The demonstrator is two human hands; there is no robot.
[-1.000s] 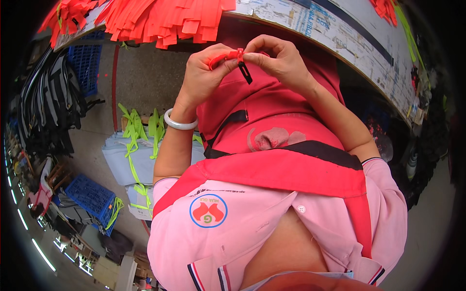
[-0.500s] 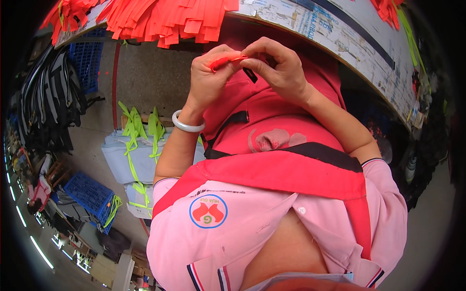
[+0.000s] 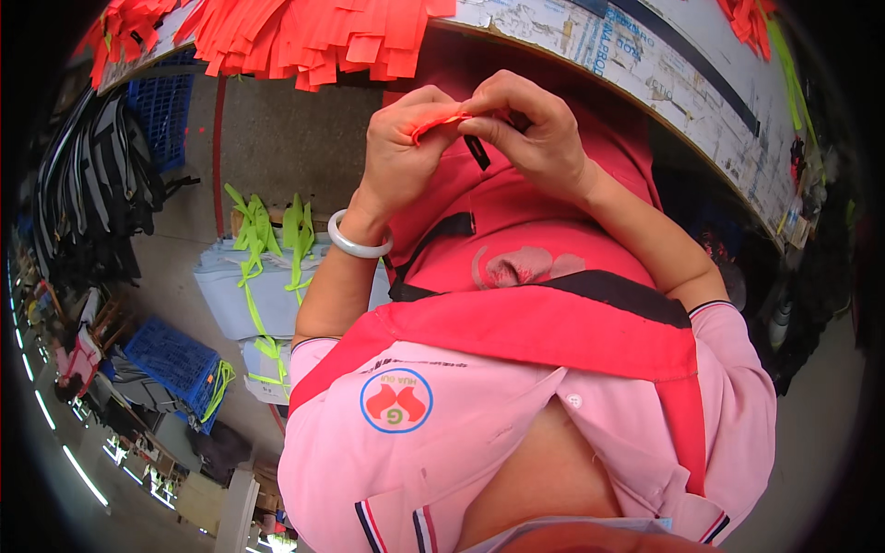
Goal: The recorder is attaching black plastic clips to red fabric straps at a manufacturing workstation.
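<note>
While the two hands meet in front of the red apron, an orange-red strip runs between them, folded and held just off the near edge of the surface. The left hand has its fingers curled nearly closed, the strip pinched between thumb and forefinger. The right hand has its thumb and forefinger drawn together at the other end of the strip — the tips all but meet there, and its remaining fingers are bent in behind, so whatever lies under them cannot be made out. A small black tab with a pale slot hangs just below the right thumb; how it joins the strip is hidden. Around the left wrist sits a pale bangle. Beyond the left hand, a thick bunch of orange-red strips spills over the edge of the surface. To the left, black and grey straps hang in a dense bundle, and pale blue sheets lie stacked near the left forearm, with yellow-green ties on them. Farther left stands a blue crate — well apart from the hands.
</note>
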